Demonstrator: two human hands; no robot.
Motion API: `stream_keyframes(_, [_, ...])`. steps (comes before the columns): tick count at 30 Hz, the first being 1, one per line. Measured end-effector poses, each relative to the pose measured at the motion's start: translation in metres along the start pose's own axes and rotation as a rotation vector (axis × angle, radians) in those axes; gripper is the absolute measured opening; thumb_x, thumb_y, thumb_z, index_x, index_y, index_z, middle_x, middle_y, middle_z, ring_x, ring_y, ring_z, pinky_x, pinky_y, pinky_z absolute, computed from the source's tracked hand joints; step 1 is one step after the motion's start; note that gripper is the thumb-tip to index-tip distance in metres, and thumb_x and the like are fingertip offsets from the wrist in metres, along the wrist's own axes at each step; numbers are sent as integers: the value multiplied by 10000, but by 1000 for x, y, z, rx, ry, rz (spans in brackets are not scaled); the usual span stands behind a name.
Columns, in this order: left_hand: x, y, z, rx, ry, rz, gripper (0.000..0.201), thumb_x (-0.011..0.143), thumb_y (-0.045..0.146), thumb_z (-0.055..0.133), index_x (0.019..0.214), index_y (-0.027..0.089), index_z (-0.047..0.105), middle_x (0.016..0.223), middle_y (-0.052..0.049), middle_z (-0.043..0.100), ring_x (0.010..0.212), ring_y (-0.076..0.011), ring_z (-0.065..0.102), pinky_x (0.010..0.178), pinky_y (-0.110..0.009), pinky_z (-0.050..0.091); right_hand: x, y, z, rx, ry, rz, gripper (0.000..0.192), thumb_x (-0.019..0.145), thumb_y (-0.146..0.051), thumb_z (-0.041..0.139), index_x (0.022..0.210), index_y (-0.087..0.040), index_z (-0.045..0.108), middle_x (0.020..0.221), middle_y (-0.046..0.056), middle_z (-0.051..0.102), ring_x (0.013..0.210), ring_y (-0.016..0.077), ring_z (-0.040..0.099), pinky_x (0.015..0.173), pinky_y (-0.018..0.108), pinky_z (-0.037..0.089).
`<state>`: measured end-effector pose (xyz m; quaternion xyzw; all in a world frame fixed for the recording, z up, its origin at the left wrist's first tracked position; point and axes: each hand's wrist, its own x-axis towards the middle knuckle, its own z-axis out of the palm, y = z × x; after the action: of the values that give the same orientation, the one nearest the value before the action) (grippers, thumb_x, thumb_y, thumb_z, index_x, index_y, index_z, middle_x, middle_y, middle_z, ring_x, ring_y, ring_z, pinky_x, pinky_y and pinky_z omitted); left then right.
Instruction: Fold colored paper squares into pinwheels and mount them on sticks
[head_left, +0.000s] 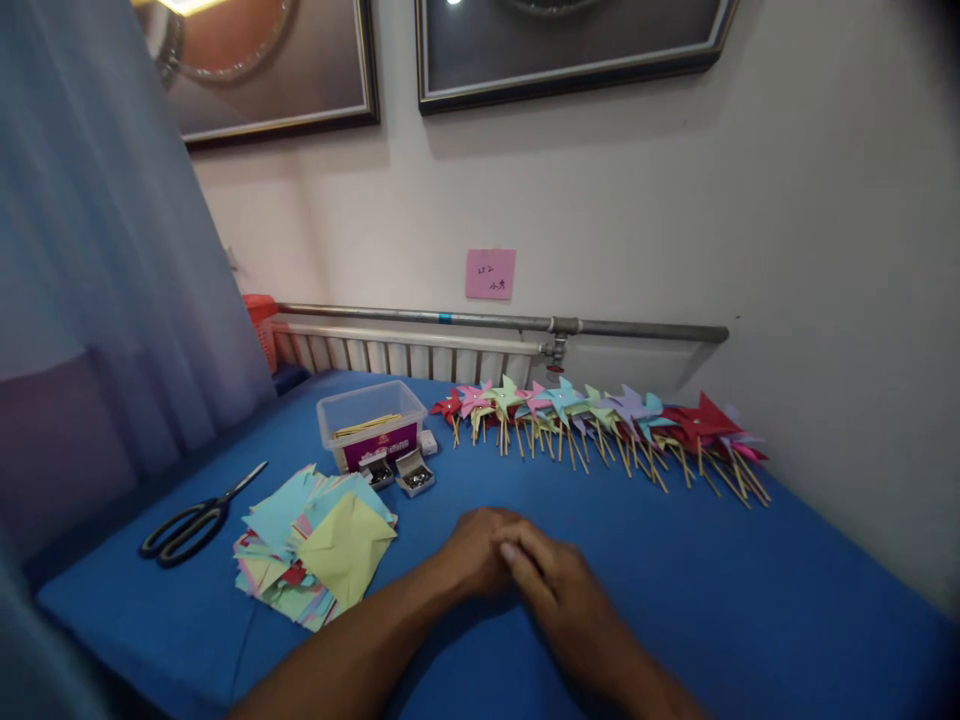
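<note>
Blue-covered table is filling the lower half of the frame, set against a pale wall w/ a radiator and pipe running behind it. At lower centre, the left hand and right hand are resting together on the cloth, right fingers overlapping the left; cannot tell whether anything is lying under them, and nothing is showing between them. Just left of the hands, a loose stack of coloured paper squares is lying on the cloth, a yellow sheet on top. Further left, black scissors are lying near the table's edge. Above the stack, at centre-left, a clear plastic box is standing w/ two small open boxes of pins just in front. Along the back, from centre to right, a row of finished paper pinwheels on wooden sticks is lying side by side, well apart from the hands. On the wall above, a pink note is sticking at centre; two framed pictures are hanging at the top edge. Pale curtain is covering the left side.
</note>
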<state>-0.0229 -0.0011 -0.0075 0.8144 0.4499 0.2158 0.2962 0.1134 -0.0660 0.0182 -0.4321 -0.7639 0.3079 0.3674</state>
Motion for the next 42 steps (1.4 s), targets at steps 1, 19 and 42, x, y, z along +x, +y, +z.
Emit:
stream_keyframes(1, [-1, -1, 0, 68, 1, 29, 136, 790, 209, 573, 777, 214, 709, 841, -75, 725, 767, -210, 613, 687, -309, 409, 11, 8, -2, 8, 33, -15, 280, 973, -354, 431, 961, -232, 682, 854, 33, 716, 803, 201, 663, 750, 305, 490])
stream_keyframes(19, [-113, -19, -103, 789, 562, -570, 277, 940, 339, 439, 979, 210, 681, 1025, -97, 662, 957, -247, 601, 735, -315, 402, 13, 48, 9, -25, 139, 81, 317, 975, -438, 404, 764, -229, 515, 603, -47, 481, 554, 142, 463, 551, 250, 347])
stream_keyframes(42, [-133, -44, -141, 473, 603, -610, 327, 900, 384, 453, 871, 222, 736, 972, -55, 743, 859, -204, 648, 701, -261, 393, 14, 51, 10, 25, 105, 92, 304, 953, -447, 423, 759, -228, 505, 607, -49, 447, 569, 145, 437, 554, 258, 347])
